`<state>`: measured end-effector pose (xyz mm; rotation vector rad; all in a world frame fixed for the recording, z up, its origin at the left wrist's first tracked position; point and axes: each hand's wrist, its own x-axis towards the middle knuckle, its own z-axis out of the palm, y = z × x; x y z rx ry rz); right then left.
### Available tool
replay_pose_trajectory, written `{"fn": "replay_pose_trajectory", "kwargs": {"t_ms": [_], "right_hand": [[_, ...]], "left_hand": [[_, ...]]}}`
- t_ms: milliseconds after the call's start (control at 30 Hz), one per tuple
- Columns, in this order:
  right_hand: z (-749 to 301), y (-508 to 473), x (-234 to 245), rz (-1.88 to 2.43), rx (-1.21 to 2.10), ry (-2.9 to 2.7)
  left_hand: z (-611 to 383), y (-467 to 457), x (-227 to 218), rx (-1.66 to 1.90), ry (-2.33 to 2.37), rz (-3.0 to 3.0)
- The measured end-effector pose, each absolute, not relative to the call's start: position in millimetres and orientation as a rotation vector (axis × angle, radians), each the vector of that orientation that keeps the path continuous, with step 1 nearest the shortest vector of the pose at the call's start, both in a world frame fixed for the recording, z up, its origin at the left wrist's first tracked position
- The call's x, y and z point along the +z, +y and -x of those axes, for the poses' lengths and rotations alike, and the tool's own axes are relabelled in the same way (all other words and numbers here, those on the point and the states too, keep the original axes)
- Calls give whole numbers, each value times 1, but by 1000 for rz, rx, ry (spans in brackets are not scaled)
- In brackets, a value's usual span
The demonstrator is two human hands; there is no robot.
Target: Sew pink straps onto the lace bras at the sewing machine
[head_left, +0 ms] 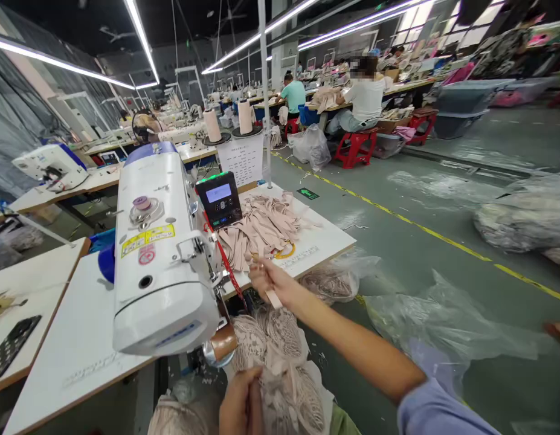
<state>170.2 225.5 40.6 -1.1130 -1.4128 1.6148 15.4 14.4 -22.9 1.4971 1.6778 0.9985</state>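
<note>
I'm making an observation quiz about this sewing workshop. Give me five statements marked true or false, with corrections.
1. The right hand holds a pale fabric strip. True.
2. The control panel's screen is dark. False: the screen is lit.
3. Two thread cones stand upright behind the control panel. True.
4. The left hand rests on the sewing machine. False: the left hand is by the lace fabric.
5. The white-shirted worker's stool is blue. False: the stool is red.

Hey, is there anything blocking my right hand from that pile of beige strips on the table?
Nothing visible blocks it: your right hand, with a strip hanging from it, is at the near edge of the pile of beige strips. The sewing machine stands off to the left.
</note>
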Motion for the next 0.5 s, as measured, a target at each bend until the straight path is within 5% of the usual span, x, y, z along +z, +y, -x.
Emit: {"fn": "replay_pose_trajectory", "kwargs": {"t_ms": [167,267,500], "right_hand": [[-156,109,23,717,2198,-736],[-153,85,16,583,2235,-297],[-185,95,11,755,2258,-912]], "left_hand": [[-14,9,-3,792,1467,-1503],[-21,6,-2,682,1395,-1524],[-33,20,31,785,1408,-1563]]}}
